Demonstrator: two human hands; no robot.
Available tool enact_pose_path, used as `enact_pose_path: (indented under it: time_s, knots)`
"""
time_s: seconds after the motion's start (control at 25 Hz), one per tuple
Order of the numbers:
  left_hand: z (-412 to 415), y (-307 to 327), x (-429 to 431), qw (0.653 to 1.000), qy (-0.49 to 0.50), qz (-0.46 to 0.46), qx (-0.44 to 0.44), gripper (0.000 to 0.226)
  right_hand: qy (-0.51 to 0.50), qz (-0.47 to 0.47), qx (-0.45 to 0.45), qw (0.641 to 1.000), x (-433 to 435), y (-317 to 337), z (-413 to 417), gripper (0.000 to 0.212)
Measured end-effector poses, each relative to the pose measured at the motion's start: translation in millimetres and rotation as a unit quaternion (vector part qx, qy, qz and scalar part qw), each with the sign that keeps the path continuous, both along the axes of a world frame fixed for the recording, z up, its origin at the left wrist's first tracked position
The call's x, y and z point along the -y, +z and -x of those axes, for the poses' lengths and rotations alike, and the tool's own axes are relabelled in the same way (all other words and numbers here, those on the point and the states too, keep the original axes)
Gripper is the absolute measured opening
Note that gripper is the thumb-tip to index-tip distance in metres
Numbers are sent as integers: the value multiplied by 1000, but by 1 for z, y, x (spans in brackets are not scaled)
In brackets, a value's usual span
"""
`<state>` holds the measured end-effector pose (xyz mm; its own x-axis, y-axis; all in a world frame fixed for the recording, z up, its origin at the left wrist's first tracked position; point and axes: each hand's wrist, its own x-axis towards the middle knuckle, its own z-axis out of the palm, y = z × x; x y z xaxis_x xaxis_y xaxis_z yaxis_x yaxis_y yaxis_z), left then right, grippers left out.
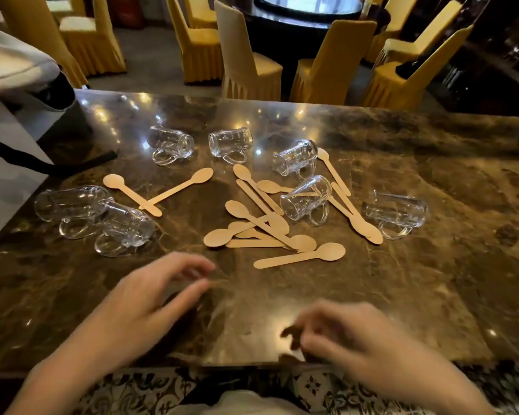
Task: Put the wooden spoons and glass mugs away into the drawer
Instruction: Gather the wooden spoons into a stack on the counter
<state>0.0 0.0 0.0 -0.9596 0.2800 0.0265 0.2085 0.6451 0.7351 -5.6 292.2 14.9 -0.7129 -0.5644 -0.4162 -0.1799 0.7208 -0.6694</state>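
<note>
With nothing held in the loosely curled left hand [150,298] or right hand [351,333], the toppled glass mugs [307,197] beyond the fingertips could be rolled if the overlapped wooden spoons [261,226] are raked.

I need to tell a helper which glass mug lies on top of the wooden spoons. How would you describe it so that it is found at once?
Start at the marble table and find the pile of wooden spoons near its middle. At the right side of that pile one glass mug lies on its side, handle toward the person. Unlike the other mugs, which rest on bare marble, it lies across spoon handles.
</note>
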Motion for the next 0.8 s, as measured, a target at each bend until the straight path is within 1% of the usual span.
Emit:
enact_pose_path:
  time_s: [0.04,0.08,0.16,0.2,0.28,0.36,0.48,0.56,0.6,0.72,0.8]
  knots:
    - [13,-2,-6,999,27,-13,-35,27,-35,18,-62,997,6,-3,9,21]
    - [24,-4,-13,997,61,-6,-50,28,-83,18,-130,988,12,-5,21,23]
    - [48,-15,-26,994,87,37,-58,29,-103,-7,-225,969,25,-15,44,31]
    - [57,-24,-28,992,90,63,-54,32,-103,-32,-250,962,29,-23,54,36]
    - [71,-40,-31,989,84,102,-70,40,-105,-67,-275,953,32,-37,67,44]
    - [87,-51,-32,985,75,122,-100,46,-104,-71,-288,949,32,-47,76,46]
    - [109,-54,-38,980,34,152,-120,45,-92,-63,-312,943,36,-53,83,39]
    - [115,-55,-40,977,6,172,-128,44,-72,-82,-331,937,38,-54,84,32]
    - [116,-55,-39,976,9,174,-128,43,-61,-93,-337,935,38,-54,84,29]
    - [111,-56,-29,978,72,165,-108,45,-40,-114,-365,923,38,-51,83,21]
    - [106,-54,-22,977,87,165,-103,43,-30,-120,-391,912,39,-48,80,17]
